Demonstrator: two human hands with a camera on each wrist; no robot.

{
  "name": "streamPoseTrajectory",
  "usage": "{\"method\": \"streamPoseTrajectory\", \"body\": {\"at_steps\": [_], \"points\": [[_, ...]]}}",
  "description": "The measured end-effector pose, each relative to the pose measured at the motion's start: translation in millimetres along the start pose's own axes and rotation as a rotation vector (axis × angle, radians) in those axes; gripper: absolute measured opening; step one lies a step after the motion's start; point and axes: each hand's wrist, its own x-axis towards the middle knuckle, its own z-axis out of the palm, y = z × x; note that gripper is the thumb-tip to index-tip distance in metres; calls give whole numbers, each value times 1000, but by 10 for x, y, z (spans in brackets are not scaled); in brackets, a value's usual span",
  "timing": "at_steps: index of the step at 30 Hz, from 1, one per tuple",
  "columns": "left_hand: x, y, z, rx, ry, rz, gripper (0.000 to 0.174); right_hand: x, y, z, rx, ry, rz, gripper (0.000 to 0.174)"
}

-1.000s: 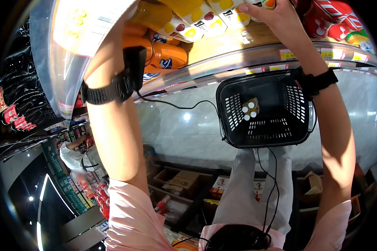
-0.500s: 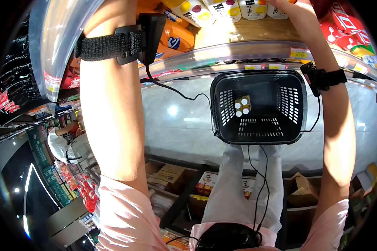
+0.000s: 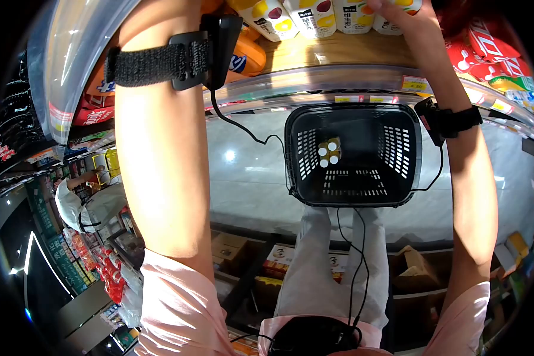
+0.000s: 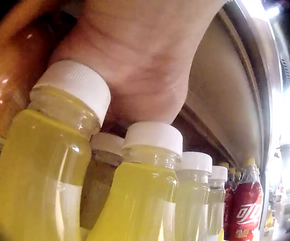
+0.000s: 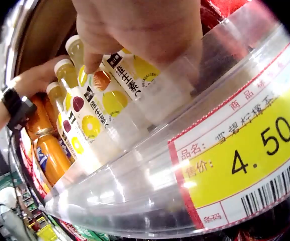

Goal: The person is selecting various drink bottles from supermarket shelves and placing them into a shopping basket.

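Note:
My left hand (image 4: pixel 135 65) reaches over the white caps of yellow juice bottles (image 4: pixel 142 196) in the left wrist view; its fingers are hidden behind them. In the right wrist view the left hand (image 5: pixel 40 78) is at the back of the bottle row. The right hand (image 3: pixel 410 22) is at the row's right end in the head view. In the right wrist view the right hand (image 5: pixel 140 30) curls round the upper part of a labelled juice bottle (image 5: pixel 147 73), its thumb on the near left side.
A black basket (image 3: pixel 350 196) holding several white-capped bottles (image 3: pixel 329 152) stands below the shelf's clear curved edge (image 3: pixel 332 77). Orange bottles (image 5: pixel 52 155) are left of the juices, red packs (image 3: pixel 483 38) right. A person in white (image 3: pixel 71 202) is far left.
My left forearm has reached farther forward over the shelf, and a large price card has left the head view. The basket appears farther left. The right hand remains at the bottle row.

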Motion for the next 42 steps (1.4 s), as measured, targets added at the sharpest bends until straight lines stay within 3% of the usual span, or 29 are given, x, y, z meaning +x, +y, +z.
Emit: {"method": "streamPoseTrajectory", "body": {"at_steps": [12, 16, 18, 19, 21, 22, 24, 25, 27, 28, 30, 32, 36, 38, 42], "points": [[-171, 160, -115, -58, -17, 8, 21, -15, -69, -49, -133, 3, -3, 81], [-247, 138, -67, -76, 0, -14, 20, -34, -162, -47, -291, -21, 83, 81], [-299, 26, -11, -416, 96, -127, 20, -27, -170, -50, -297, -14, 106, 82], [-287, -19, -69, -417, 96, -127, 20, -35, -124, -46, -278, -11, 69, 79], [-256, -96, -216, -349, -105, -171, 21, -29, -133, -23, -263, -16, 32, 76], [-233, -126, -203, -350, -104, -171, 21, -45, -158, -27, -283, -11, 63, 73], [-201, -165, -168, -433, -159, 24, 22, -39, -177, -3, -303, -17, 92, 71], [-231, -133, -157, -433, -159, 25, 22, -56, -154, 8, -269, 18, 124, 69], [-320, -24, -171, -340, -80, -151, 22, -53, -130, 19, -237, 47, 152, 67], [-252, -3, -337, -80, -313, 145, 35, -48, -125, 5, -240, 52, 214, 67], [-190, 96, -312, 128, -290, 250, 38, -46, -121, -2, -247, 53, 276, 67], [-27, 141, -131, 287, -196, 244, 42, -43, -121, -19, -355, 1, 74, 66], [280, 127, 246, 534, -96, 177, 51, -46, -192, -63, -400, -52, 135, 67], [343, 92, 337, 589, -84, 156, 55, -46, -118, -104, -413, -83, 35, 67], [388, 57, 383, 625, -67, 144, 64, -60, -169, -85, -330, -105, 240, 66]]}}
